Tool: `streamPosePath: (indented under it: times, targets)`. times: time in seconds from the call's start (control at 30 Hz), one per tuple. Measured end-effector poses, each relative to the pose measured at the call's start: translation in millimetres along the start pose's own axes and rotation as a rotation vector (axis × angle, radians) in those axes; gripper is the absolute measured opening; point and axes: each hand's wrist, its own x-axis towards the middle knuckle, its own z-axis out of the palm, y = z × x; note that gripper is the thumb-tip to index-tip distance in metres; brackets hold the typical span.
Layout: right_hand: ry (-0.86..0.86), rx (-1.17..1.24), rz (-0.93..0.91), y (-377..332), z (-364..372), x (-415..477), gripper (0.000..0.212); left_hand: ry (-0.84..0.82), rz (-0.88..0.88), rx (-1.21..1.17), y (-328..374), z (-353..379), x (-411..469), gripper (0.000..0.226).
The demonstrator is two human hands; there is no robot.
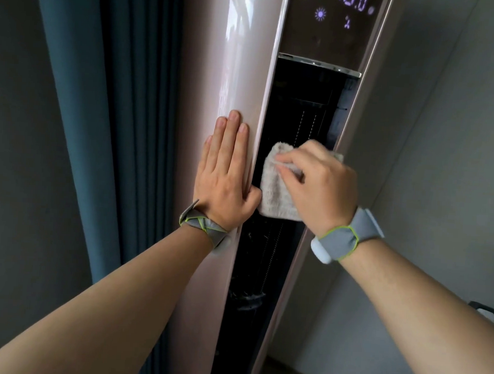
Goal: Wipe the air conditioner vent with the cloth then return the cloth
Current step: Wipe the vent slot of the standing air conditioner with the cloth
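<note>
A tall pinkish standing air conditioner fills the middle of the view. Its long dark vent opening runs down the front, below a lit display panel. My right hand presses a folded beige cloth against the vent at mid-height, fingers on top of the cloth. My left hand lies flat on the casing just left of the vent, fingers spread upward, its thumb at the vent's left edge touching the cloth. Both wrists wear grey bands.
A dark teal curtain hangs close on the left of the unit. A grey wall stands on the right. A dark object shows at the right edge behind my forearm.
</note>
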Motion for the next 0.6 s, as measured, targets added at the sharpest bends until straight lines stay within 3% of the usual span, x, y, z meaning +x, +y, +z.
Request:
streamPosePath:
  times: [0.2, 0.47, 0.6]
  targets:
    - [-0.042, -0.036, 0.041, 1.3, 13.1, 24.9, 0.007, 0.002, 0.003, -0.006, 0.3, 0.2, 0.1, 0.097]
    - [-0.170, -0.051, 0.012, 2.7, 37.8, -22.6, 0.003, 0.020, 0.000, -0.008, -0.8, 1.7, -0.3, 0.087]
    - [-0.206, -0.061, 0.012, 1.7, 47.7, -45.6, 0.014, 0.023, 0.001, -0.017, -1.4, 3.1, -1.4, 0.090]
